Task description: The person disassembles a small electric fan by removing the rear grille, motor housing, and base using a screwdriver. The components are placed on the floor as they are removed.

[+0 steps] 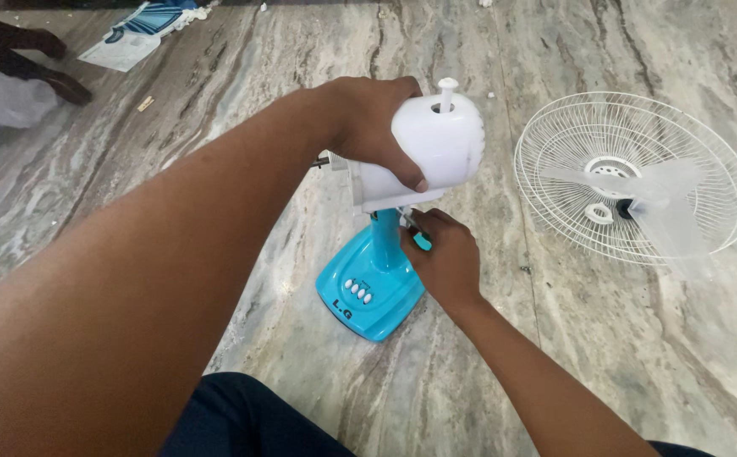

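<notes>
Marble floor (555,364) under fan parts

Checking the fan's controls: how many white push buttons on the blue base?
4, in a short row on the sloping top of the blue fan base, first button to last; none looks hidden by the right hand.

White fan motor housing (436,144), centre of frame, sits upright atop a blue stand (373,275), round knob sticking up from its top, a shaft stub poking out its left side. Blue base has a row of white buttons, rests on the marble floor just below centre. Small blue-handled tool (420,239) at the housing-stand joint.
</notes>
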